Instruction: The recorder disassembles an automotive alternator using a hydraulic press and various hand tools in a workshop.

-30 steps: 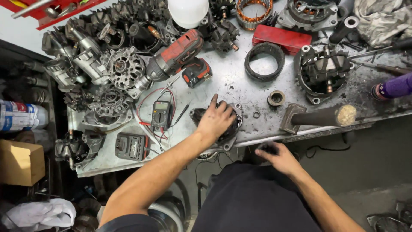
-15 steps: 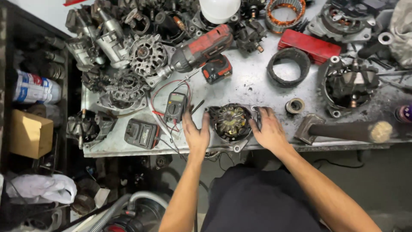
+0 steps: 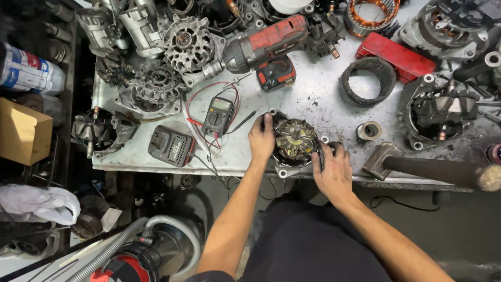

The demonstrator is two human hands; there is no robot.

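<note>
An alternator (image 3: 296, 140) with a brass-coloured fan face up sits at the near edge of the metal workbench (image 3: 323, 94). My left hand (image 3: 261, 138) grips its left side, fingers curled over the housing. Its right side is held by my right hand (image 3: 332, 168), fingers wrapped around the rim. A dark multimeter (image 3: 218, 116) with red and black leads lies just left of my left hand.
A red cordless impact wrench (image 3: 267, 48) lies behind the alternator. A battery charger (image 3: 170, 146) sits at front left, a black ring (image 3: 367, 81) and a red case (image 3: 395, 55) at back right, a hammer (image 3: 433, 169) at right. Several alternator housings crowd the back left. A vacuum (image 3: 151, 250) stands on the floor.
A second ago only my left hand lay on the alternator while my right hung below the bench. The right hand came up, and both now grip the alternator's sides.
</note>
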